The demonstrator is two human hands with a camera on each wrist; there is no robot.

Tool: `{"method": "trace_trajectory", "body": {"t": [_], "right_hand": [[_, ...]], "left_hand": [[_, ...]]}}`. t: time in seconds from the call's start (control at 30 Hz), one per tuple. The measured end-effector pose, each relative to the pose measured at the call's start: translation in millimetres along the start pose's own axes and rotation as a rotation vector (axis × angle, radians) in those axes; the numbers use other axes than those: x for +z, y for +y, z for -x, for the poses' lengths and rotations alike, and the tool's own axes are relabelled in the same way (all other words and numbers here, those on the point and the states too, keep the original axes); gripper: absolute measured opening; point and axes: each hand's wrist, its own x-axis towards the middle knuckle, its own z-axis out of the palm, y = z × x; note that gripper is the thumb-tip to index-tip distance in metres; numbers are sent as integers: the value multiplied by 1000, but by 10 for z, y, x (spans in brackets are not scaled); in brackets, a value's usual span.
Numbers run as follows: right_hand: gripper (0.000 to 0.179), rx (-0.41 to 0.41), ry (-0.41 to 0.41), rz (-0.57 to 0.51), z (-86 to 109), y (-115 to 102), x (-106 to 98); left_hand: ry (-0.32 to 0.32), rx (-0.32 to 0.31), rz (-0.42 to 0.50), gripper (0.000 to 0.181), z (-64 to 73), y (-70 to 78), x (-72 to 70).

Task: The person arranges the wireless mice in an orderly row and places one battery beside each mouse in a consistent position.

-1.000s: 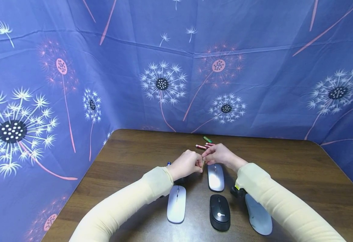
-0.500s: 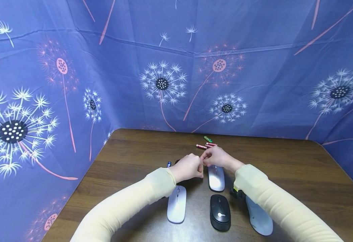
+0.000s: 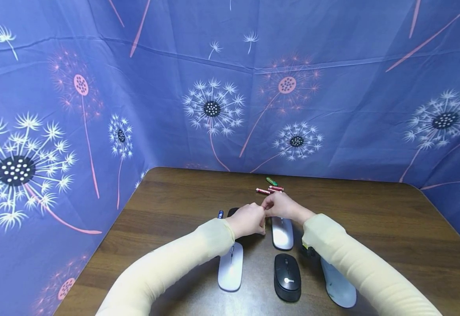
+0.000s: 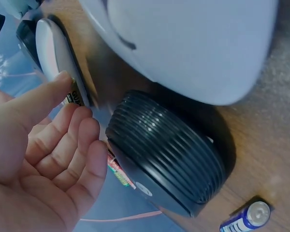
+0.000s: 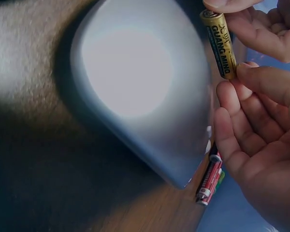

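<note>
A gold-and-black battery (image 5: 220, 46) is held between my two hands, above the table beside a silver mouse (image 3: 283, 235). My left hand (image 3: 248, 220) pinches one end of it with thumb and forefinger. At the other end, the thumb and fingers of my right hand (image 3: 282, 205) pinch it too. The left wrist view shows only a short piece of the battery (image 4: 73, 96), past the left thumb. Below my left hand sits a black ribbed mouse (image 4: 164, 150), mostly hidden in the head view.
On the wooden table (image 3: 182, 193) lie a white mouse (image 3: 230, 270), a black mouse (image 3: 287, 278) and a grey mouse (image 3: 339, 285). A blue battery (image 3: 220, 214) is left of my left hand. Red batteries (image 3: 263, 191) and a green one (image 3: 271, 181) lie farther back.
The left hand has shifted a little right and nearer the body. The right hand has moved slightly left and toward the body, and the two hands stay together at the battery.
</note>
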Motion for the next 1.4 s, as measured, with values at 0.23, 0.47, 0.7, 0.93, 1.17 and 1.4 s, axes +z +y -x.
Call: {"method": "trace_trajectory", "body": {"t": [0.23, 0.47, 0.7, 0.93, 1.17, 1.4], "right_hand": [[6, -46, -5, 25, -24, 42, 28], [7, -28, -28, 60, -45, 84, 55], [9, -17, -35, 56, -33, 101, 61], [7, -9, -31, 65, -30, 109, 63], [3, -30, -21, 78, -20, 80, 49], [5, -19, -13, 76, -32, 95, 59]], "left_hand": [[3, 14, -34, 19, -52, -10, 77], [-15, 0, -65, 23, -76, -4, 78], [-28, -17, -78, 24, -95, -7, 109], [-27, -16, -96, 24, -99, -14, 129], [-29, -22, -89, 24, -103, -33, 148], [-19, 6, -80, 23, -102, -58, 160]]}}
